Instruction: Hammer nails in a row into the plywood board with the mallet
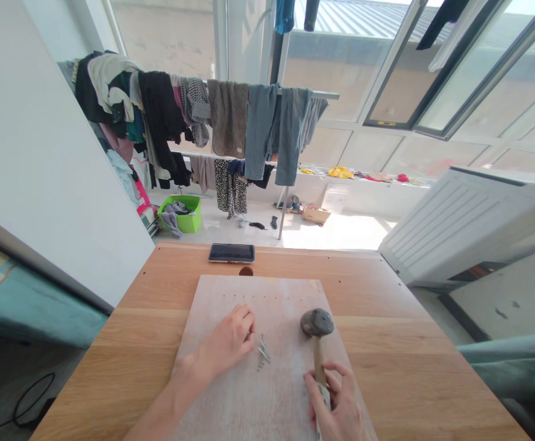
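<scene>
A pale wooden board [286, 392] lies flat on the table, with a row of small dark dots across its far part. My right hand [336, 398] is wrapped round the wooden handle of a hammer [317, 323], whose dark, thick head rests over the board's right side. Several loose metal nails [262, 354] lie in a small pile near the board's middle. Just left of them, my left hand [233, 335] is over the board with its fingers curled together. Whatever those fingertips may hold is hidden.
On the wooden table [400, 349], a phone [231, 253] lies near the far edge, with a round brown spot [246, 271] before it. Beyond stand a laden clothes rack [231, 116] and a green basket [189, 217]. A white panel [56, 153] borders the left.
</scene>
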